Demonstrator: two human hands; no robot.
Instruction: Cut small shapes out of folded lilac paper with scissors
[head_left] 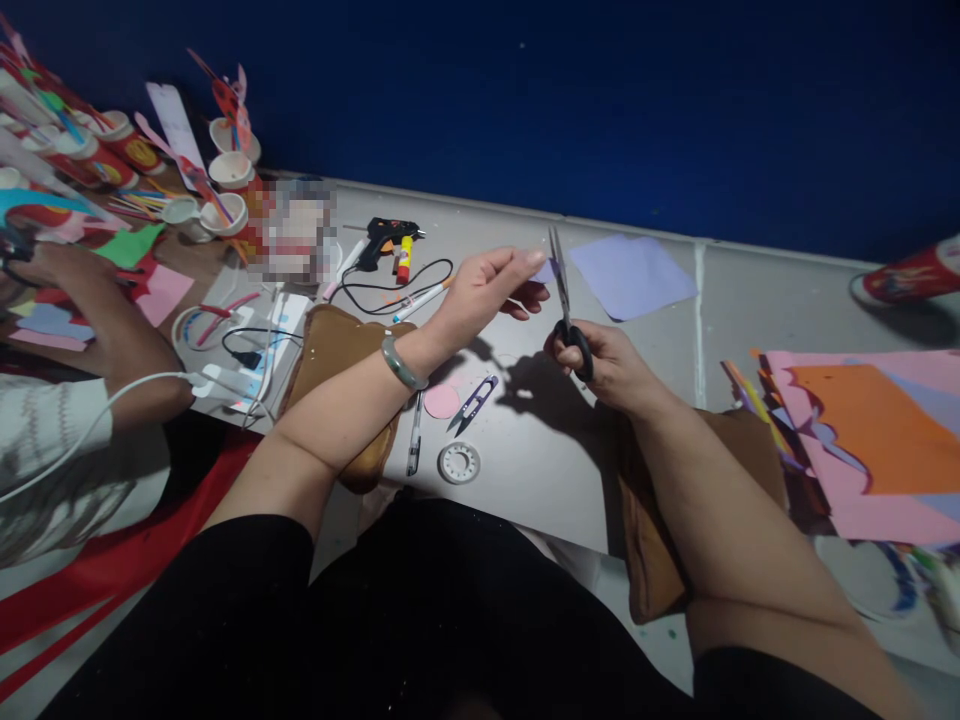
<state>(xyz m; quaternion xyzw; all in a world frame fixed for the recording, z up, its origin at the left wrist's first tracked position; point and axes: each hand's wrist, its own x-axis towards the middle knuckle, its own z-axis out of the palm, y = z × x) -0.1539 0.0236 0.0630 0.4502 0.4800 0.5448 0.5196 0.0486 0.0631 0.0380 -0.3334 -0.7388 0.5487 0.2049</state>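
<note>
My left hand point(499, 285) pinches a small piece of purple paper point(550, 270) between thumb and fingers. My right hand point(600, 360) grips black-handled scissors point(564, 285), blades pointing up and away from me, right beside that piece. A larger purple sheet point(634, 275) lies flat on the table just beyond the scissors. Below my hands on the white tabletop are a pink paper circle point(442, 401), thread snips point(474, 405), a pen point(415, 435) and a white ring-shaped item point(459, 462).
Black glue gun point(386, 240), yellow-red glue stick point(405, 260) and marker point(424, 298) lie behind my left hand. A power strip point(262, 360) and another person's arm point(112, 310) are at left. Brown cushions point(341, 365) sit under my arms. Coloured paper sheets point(885, 430) are stacked right, near a red cup point(911, 275).
</note>
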